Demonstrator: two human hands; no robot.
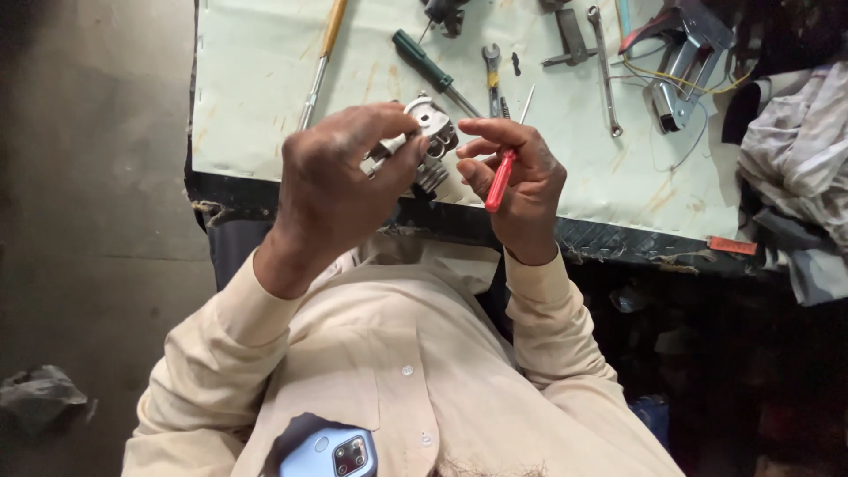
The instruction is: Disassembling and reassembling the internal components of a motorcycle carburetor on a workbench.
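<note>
Pale-green mat (265,79): covers bench beyond the fingers; tools spread within reach.
Left hand (340,181): fingers curled, pinching metal part (428,132), probably to steady it.
Right hand (521,181): fingers pinching red-handled screwdriver (501,177), tip upward beside part.
Green-handled screwdriver (424,60): just beyond fingertips.
Orange tag (731,246): small rectangle, mat edge, rightward.

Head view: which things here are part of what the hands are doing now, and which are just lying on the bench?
In hand:
- left hand holding small metal part
- right hand holding red-handled screwdriver

Lying about:
- green-handled screwdriver
- yellow-handled tool
- small spanner
- long spanner
- metal bracket with wires
- crumpled cloth
- phone in shirt pocket
</note>
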